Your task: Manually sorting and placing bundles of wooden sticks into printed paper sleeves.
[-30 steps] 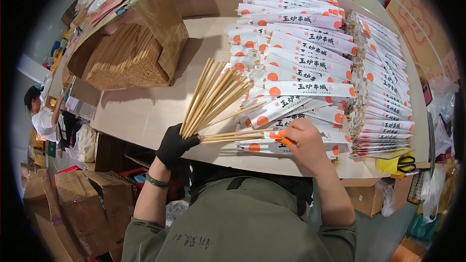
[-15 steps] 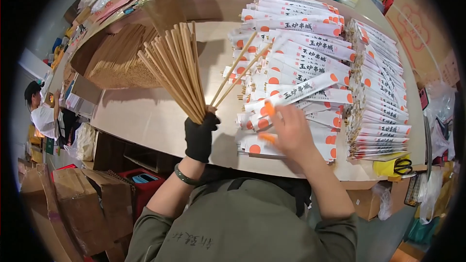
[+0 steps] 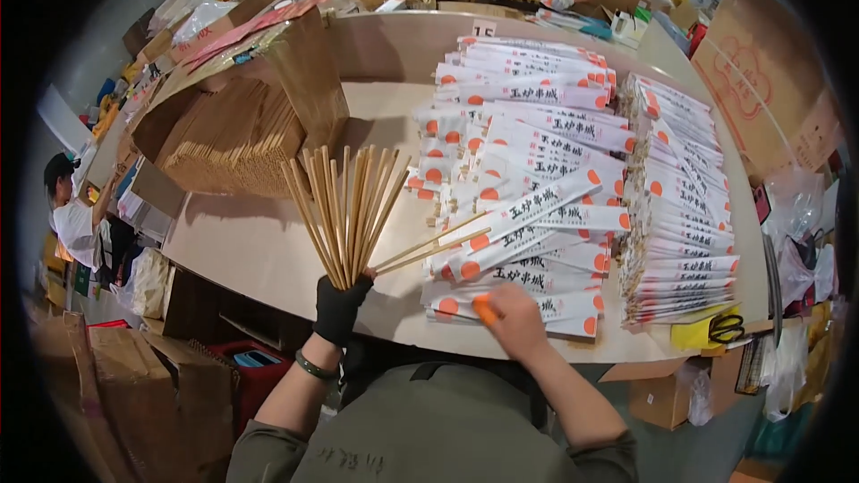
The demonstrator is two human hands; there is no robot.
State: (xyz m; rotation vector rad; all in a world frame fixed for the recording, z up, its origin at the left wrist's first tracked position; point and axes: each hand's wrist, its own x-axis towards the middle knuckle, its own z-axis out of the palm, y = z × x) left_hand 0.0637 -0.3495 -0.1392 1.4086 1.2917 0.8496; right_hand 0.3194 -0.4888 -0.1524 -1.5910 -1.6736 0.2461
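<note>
My left hand [image 3: 343,311], in a black fingerless glove, is closed round a fanned bundle of wooden chopsticks [image 3: 351,210]. Two more chopsticks [image 3: 429,249] stick out from it to the right, their tips at the left end of a slanting white paper sleeve [image 3: 552,199]. That sleeve lies on a pile of similar sleeves [image 3: 537,139] with orange dots. My right hand [image 3: 517,322], wearing orange finger cots, is curled over the near sleeves. Its fingertips are partly hidden, so I cannot make out what they hold, if anything.
An open cardboard box [image 3: 234,130] of loose chopsticks lies on the left of the table [image 3: 242,237]. Stacked filled sleeves [image 3: 684,206] are at right, near black-handled scissors [image 3: 726,328] on something yellow. Across the table a co-worker's gloved hands [image 3: 561,0] handle sticks.
My view has tipped up, showing more of the co-worker. My right hand has come down nearer me, its spread fingers now curled. The two chopsticks slope flatter toward the slanting sleeve.
</note>
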